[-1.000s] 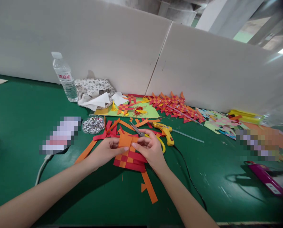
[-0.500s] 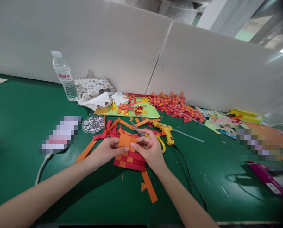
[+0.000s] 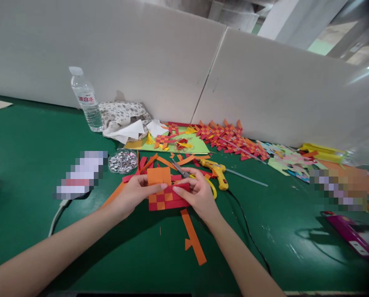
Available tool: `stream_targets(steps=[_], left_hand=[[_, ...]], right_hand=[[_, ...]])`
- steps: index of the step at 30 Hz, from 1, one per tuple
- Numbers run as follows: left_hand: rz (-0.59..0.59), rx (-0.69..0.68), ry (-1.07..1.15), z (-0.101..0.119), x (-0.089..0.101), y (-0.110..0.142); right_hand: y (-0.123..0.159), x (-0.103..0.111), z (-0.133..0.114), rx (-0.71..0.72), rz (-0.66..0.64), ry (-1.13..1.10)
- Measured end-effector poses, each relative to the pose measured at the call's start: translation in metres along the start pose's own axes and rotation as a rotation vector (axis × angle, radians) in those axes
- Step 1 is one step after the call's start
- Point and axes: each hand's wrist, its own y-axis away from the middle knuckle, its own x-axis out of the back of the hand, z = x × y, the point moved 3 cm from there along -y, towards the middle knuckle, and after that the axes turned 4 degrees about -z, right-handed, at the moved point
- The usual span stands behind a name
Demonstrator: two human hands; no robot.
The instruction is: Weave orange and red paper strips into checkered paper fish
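Between my hands is a woven paper piece [image 3: 161, 198], checkered in red and orange, with plain orange strips standing up at its top left and red strips reaching right. My left hand [image 3: 138, 190] pinches its left side, thumb on the front. My right hand [image 3: 198, 192] grips the red strips at the right, thumb on the front; the other fingers are partly hidden behind. Just beyond my right hand lie scissors with yellow handles [image 3: 213, 190], partly covered by that hand. An orange paper strip [image 3: 194, 237] lies on the table below the piece.
A yellow glue gun [image 3: 216, 171] with a black cord lies to the right. Behind are woven paper fish [image 3: 221, 134], a light green sheet [image 3: 199, 145] and a tissue pack [image 3: 125, 113]. At left stand a water bottle [image 3: 87, 101] and a dish of googly eyes [image 3: 122, 161].
The woven piece has been raised slightly and turned, so its lower edge sits higher and the red strips point more to the right. My right thumb has shifted down onto the red strips.
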Motion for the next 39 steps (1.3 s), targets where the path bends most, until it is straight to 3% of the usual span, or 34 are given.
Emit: stream_targets(steps=[5, 26, 39], left_hand=[[-0.067, 0.023, 0.015, 0.0, -0.003, 0.001], [-0.057, 0.036, 0.014, 0.0, -0.003, 0.0], [-0.047, 0.097, 0.056, 0.01, -0.013, 0.006]], right_hand=[[0.0, -0.005, 0.0, -0.023, -0.056, -0.032], [-0.001, -0.002, 0.002, 0.001, -0.011, 0.0], [0.002, -0.002, -0.001, 0.102, 0.104, -0.03]])
